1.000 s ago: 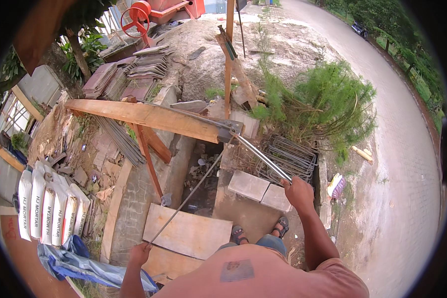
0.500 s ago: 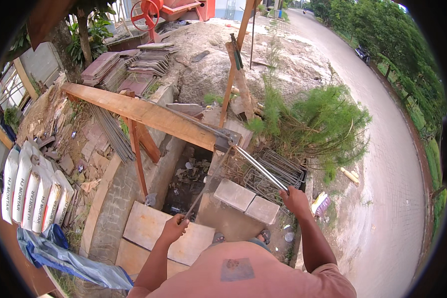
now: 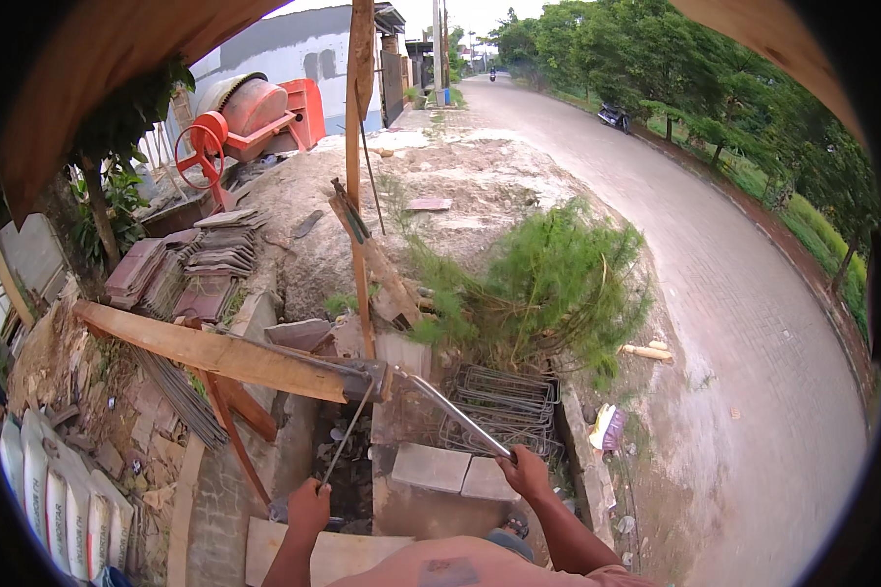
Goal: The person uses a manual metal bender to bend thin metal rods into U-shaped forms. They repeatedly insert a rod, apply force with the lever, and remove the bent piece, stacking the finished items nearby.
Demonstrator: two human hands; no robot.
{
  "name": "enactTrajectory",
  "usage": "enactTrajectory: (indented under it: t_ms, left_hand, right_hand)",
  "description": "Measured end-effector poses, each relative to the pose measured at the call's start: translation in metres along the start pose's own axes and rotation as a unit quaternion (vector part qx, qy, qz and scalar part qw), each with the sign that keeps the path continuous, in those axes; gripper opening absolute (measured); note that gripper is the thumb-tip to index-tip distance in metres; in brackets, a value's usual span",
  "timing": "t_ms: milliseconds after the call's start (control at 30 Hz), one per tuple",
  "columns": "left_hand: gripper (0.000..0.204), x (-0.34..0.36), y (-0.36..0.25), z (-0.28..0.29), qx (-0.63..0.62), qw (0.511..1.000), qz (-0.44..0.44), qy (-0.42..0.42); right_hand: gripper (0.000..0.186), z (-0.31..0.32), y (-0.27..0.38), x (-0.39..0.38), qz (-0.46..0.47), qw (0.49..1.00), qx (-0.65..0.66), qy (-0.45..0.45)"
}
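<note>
My left hand [image 3: 309, 504] is closed around the near end of a thin steel rod [image 3: 347, 437]. The rod slants up and away to the dark metal block [image 3: 372, 380] on the end of a wooden beam [image 3: 206, 350]. In my right hand [image 3: 526, 472] is a shiny metal bar [image 3: 460, 416], its handle end gripped in closed fingers. The bar's far tip meets the right side of that block, by the rod's far end. Whether the tip is hooked on the rod is too small to tell. Wooden posts [image 3: 237, 435] prop the beam.
An open trench [image 3: 343, 460] lies under the beam's end. Concrete blocks [image 3: 429, 468] and bent steel frames [image 3: 504, 396] sit to its right, beside a green bush [image 3: 548, 293]. Bundled rods [image 3: 178, 391] and mortar sacks [image 3: 59, 504] are left. An orange cement mixer [image 3: 255, 117] stands behind.
The view has tilted upward, so the mixer and road show more and everything nearby sits lower and farther left. Both hands keep their grips on the rod and the bar.
</note>
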State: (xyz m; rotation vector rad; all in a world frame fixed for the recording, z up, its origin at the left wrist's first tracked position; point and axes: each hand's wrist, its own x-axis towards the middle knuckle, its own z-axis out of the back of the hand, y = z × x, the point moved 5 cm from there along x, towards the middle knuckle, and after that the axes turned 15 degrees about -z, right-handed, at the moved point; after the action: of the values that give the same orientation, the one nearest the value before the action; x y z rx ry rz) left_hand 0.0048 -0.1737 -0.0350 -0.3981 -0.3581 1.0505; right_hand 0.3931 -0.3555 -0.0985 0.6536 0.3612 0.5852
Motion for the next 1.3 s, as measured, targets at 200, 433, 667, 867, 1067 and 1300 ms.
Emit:
enactTrajectory:
  t_ms: [200, 433, 667, 867, 1067, 1300]
  left_hand:
    - [0.025, 0.007, -0.018, 0.019, 0.033, 0.998, 0.026, 0.037]
    - [0.016, 0.062, -0.106, 0.11, 0.299, 0.941, -0.121, 0.106]
    - [0.012, 0.22, -0.224, 0.132, 0.599, 0.763, -0.227, 0.089]
    - [0.008, 0.329, -0.252, 0.127, 0.618, 0.695, -0.356, 0.09]
    - [0.003, 0.33, -0.253, 0.135, 0.614, 0.679, -0.357, 0.187]
    - [0.011, 0.214, -0.213, 0.164, 0.544, 0.812, -0.153, 0.147]
  right_hand:
    - [0.044, -0.023, -0.061, 0.005, -0.09, 0.994, 0.049, 0.029]
    - [0.05, -0.039, -0.074, 0.067, -0.079, 0.993, 0.055, 0.064]
    - [0.045, -0.034, -0.084, 0.115, -0.051, 0.983, 0.096, 0.148]
    - [0.047, -0.017, -0.094, 0.121, -0.016, 0.977, 0.07, 0.203]
    - [0.049, -0.001, -0.154, 0.108, -0.073, 0.973, 0.011, 0.221]
    - [0.041, -0.008, -0.211, 0.129, -0.102, 0.97, -0.015, 0.219]
